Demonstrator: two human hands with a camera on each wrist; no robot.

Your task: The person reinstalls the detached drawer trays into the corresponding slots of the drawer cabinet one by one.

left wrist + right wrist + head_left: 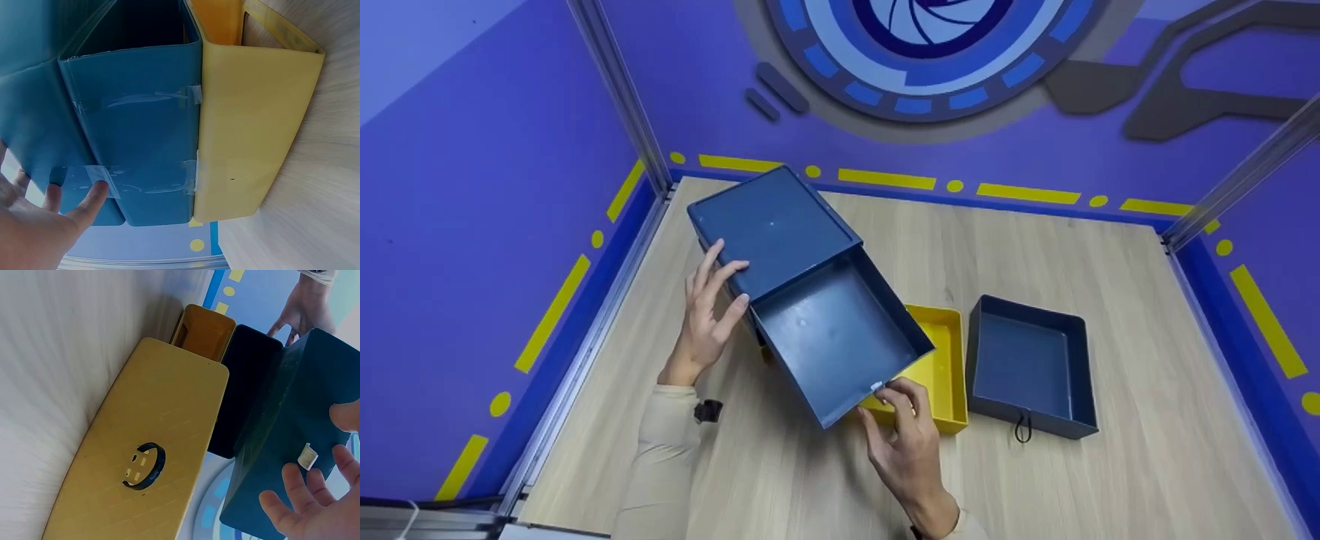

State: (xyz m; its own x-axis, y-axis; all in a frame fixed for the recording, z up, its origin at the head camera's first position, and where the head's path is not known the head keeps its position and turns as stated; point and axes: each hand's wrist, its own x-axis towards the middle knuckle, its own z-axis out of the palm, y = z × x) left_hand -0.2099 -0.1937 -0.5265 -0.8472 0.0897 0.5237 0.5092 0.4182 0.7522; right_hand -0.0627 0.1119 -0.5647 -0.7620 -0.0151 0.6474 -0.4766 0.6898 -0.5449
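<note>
Blue drawer [840, 341] juts from its unmarked case [772, 225], above the yellow drawer [941, 367]; left hand [709, 319] rests flat on the case, right hand [904, 435] pinches the front edge; bare surface [1147, 450] beyond.

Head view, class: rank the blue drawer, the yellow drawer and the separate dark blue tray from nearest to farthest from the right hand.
1. Blue drawer: touched at its front edge by the right hand.
2. Yellow drawer: just beyond the fingers.
3. Dark blue tray: farther right.

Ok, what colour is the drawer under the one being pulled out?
Yellow drawer, clearest in the head view, below the dark blue drawer.
</note>
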